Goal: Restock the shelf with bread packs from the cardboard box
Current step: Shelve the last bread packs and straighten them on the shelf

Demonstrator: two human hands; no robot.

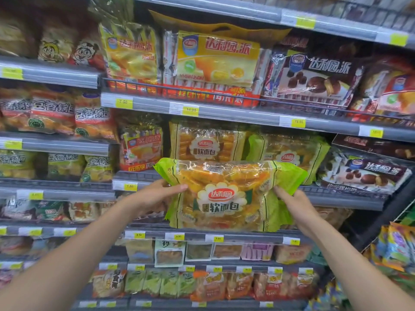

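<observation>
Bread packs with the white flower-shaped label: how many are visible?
3. The held pack is gripped by the left hand and right hand; a tan-edged pack stands on the shelf behind it; a green-edged pack sits to its right. More may be hidden.

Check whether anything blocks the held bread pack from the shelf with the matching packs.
Nothing visible does. The left hand and right hand hold the green-edged bread pack in front of the shelf where a matching pack stands. It hides the shelf spot behind it, so that part is unseen.
</observation>
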